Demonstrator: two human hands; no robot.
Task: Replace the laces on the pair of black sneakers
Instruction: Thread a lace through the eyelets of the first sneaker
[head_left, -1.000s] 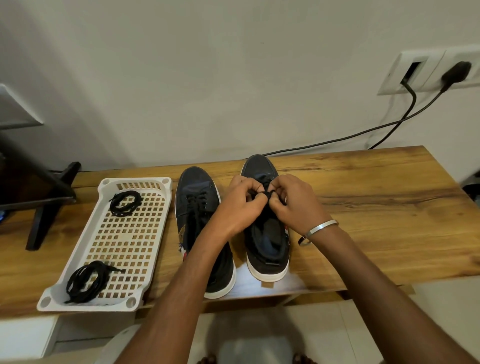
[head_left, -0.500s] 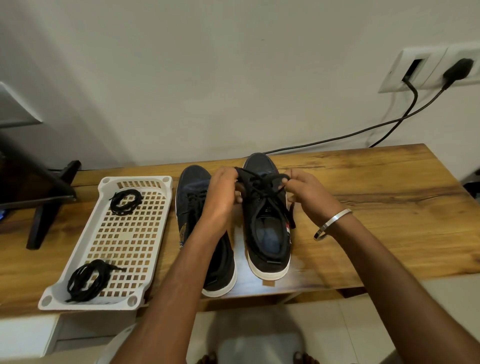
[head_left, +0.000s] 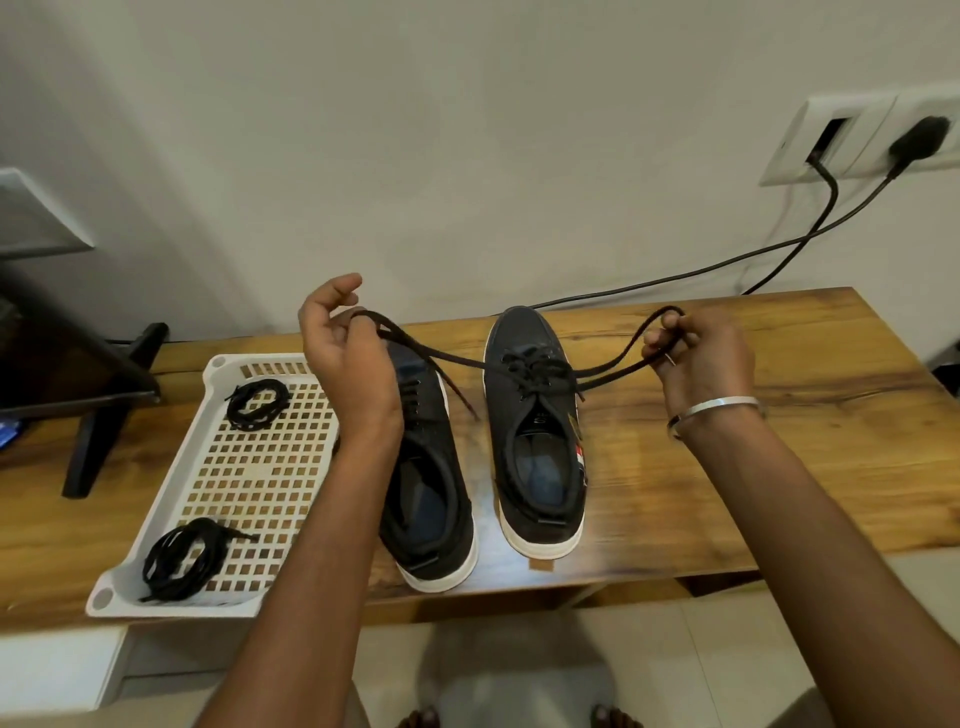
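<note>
Two bare hands raised and spread wide apart above a wooden tabletop (head_left: 779, 441), where half a second ago both were close together over the right black canvas sneaker with white sole (head_left: 537, 441). Left hand (head_left: 348, 353) pinching one end of that sneaker's black lace (head_left: 613, 366), right hand (head_left: 698, 353), with a silver bangle (head_left: 719, 408) on the wrist, curled round a loop of the other end. Lace now drawn out in two long strands from the upper eyelets, bow gone; lower rows still threaded. Likely meaning: knot undone, unlacing of the old lace just begun. Between the hands, right sneaker sitting flat, toe pointing away; below the left wrist, the matching left black sneaker (head_left: 431, 499), still laced. Further left of the left hand, a white perforated plastic tray (head_left: 249, 467) holding two coiled bundles of black laces (head_left: 182, 558), apparently the replacements, untouched.
</note>
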